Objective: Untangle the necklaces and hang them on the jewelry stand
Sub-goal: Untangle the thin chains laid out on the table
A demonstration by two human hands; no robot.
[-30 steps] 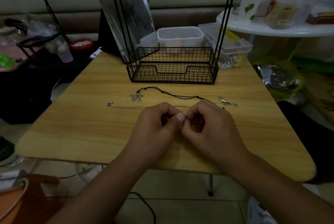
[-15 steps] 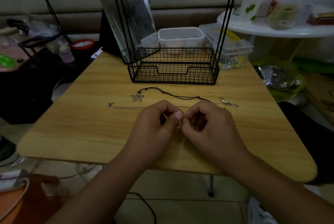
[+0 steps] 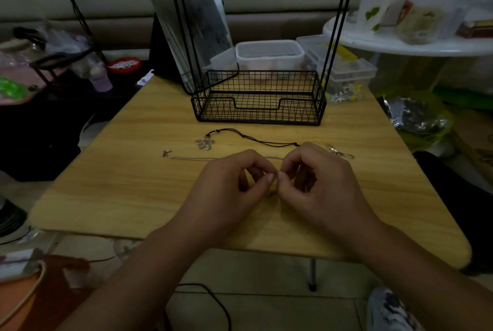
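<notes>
At the frame's centre the left hand (image 3: 234,186) and right hand (image 3: 317,184) are brought fingertip to fingertip, both pinched on the thin chain (image 3: 192,157). The chain's long axis is laid left–right, trailing toward centre-left. The black cord necklace (image 3: 256,139) is seen just above. The jewelry stand (image 3: 258,98) is placed higher, upper centre.
</notes>
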